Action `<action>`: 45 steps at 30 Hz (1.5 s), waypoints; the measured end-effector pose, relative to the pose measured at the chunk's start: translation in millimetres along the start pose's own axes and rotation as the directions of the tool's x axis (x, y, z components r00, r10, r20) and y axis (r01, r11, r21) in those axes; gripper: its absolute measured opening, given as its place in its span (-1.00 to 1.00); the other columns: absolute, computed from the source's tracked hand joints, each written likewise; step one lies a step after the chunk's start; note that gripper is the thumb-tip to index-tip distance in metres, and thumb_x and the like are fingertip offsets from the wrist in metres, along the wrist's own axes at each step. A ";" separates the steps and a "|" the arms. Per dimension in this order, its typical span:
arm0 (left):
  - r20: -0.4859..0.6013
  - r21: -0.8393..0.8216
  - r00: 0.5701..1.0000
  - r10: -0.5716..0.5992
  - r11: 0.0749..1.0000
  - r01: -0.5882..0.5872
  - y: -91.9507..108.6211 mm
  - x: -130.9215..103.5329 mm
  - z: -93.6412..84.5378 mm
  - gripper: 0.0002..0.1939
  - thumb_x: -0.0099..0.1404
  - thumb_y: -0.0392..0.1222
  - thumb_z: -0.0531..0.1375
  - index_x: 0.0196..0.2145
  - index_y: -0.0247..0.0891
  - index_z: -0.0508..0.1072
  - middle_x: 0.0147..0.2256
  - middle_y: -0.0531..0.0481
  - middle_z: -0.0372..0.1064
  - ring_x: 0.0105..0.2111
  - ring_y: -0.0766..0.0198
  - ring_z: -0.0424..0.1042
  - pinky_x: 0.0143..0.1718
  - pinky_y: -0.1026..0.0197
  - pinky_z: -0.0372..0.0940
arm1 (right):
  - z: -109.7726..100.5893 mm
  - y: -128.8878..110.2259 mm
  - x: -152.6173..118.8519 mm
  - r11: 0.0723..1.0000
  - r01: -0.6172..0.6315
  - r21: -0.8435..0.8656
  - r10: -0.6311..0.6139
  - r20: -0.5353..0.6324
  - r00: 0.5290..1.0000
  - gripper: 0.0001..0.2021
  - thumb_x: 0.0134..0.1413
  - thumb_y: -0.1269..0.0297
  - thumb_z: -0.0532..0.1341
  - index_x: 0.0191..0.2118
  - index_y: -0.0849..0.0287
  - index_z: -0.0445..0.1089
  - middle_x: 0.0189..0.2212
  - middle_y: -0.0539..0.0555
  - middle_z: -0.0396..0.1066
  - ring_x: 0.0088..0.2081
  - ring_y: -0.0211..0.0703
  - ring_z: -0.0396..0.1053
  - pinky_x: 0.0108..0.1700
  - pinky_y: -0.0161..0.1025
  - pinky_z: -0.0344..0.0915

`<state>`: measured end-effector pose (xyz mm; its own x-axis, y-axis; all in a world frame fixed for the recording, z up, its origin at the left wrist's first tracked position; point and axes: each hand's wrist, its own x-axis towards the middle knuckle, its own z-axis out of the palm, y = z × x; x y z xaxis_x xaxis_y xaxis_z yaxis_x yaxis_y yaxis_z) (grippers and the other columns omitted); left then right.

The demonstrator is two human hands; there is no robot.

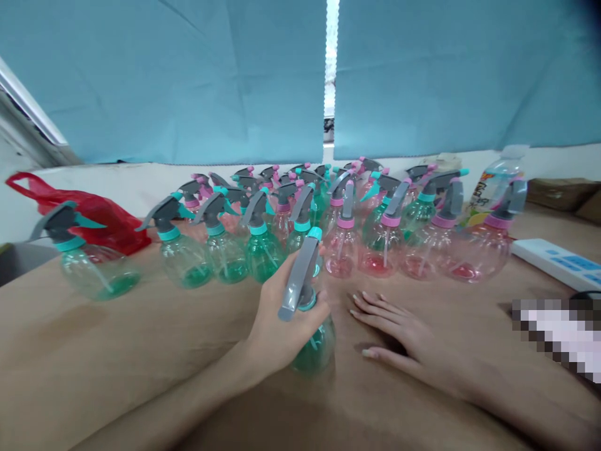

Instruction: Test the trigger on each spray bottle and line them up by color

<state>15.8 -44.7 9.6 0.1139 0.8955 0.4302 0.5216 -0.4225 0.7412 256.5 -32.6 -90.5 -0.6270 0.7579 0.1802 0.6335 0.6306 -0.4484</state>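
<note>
One head-worn camera looks forward and down, close over the table (164, 332).

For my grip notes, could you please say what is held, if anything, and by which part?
The left hand grips a green spray bottle around its neck; the right hand holds nothing.

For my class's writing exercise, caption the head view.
Left hand gripping a green spray bottle, right hand open beside it, more bottles behind.

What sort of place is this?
Probably a small indoor workroom, though I can't be certain: many spray bottles with green or pink collars stand grouped on a brown table, with blue cloth hanging behind like curtains.
</note>
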 end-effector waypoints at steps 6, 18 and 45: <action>0.006 0.019 1.000 0.015 1.000 -0.015 2.5 -1.9 -3.3 -0.52 0.18 -0.28 0.16 0.07 -0.05 0.31 -0.33 0.05 0.43 -0.36 0.20 0.45 -0.28 0.14 0.39 | 1.7 1.5 -0.9 0.999 0.024 -0.026 -0.024 0.000 1.000 -0.41 0.23 -0.03 0.13 0.31 -0.04 0.06 0.32 0.05 0.04 0.32 0.07 -0.05 0.28 0.19 0.00; 0.020 0.033 0.999 0.029 0.999 -0.030 1.0 0.3 -2.9 -0.57 0.19 -0.25 0.16 0.04 -0.10 0.35 -0.41 0.08 0.41 -0.44 0.22 0.43 -0.35 0.17 0.39 | 0.4 1.0 -0.6 0.999 0.026 -0.040 -0.026 -0.002 1.000 -0.42 0.24 -0.02 0.14 0.31 -0.03 0.07 0.32 0.05 0.03 0.33 0.07 -0.06 0.28 0.19 0.01; 0.060 0.049 0.997 0.052 0.997 -0.055 9.0 4.2 -5.2 -0.86 0.15 -0.27 0.11 -0.28 -0.15 0.30 -0.42 0.08 0.37 -0.40 0.21 0.42 -0.32 0.15 0.34 | -1.2 0.3 0.0 0.999 0.043 -0.026 -0.043 -0.020 0.999 -0.43 0.24 -0.01 0.14 0.30 -0.03 0.10 0.31 0.05 0.05 0.33 0.06 -0.06 0.30 0.17 -0.02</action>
<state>16.6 -45.5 20.7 0.1918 0.8791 0.4363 0.5552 -0.4638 0.6904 257.2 -32.2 -89.6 -0.6444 0.7333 0.2169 0.6178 0.6664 -0.4174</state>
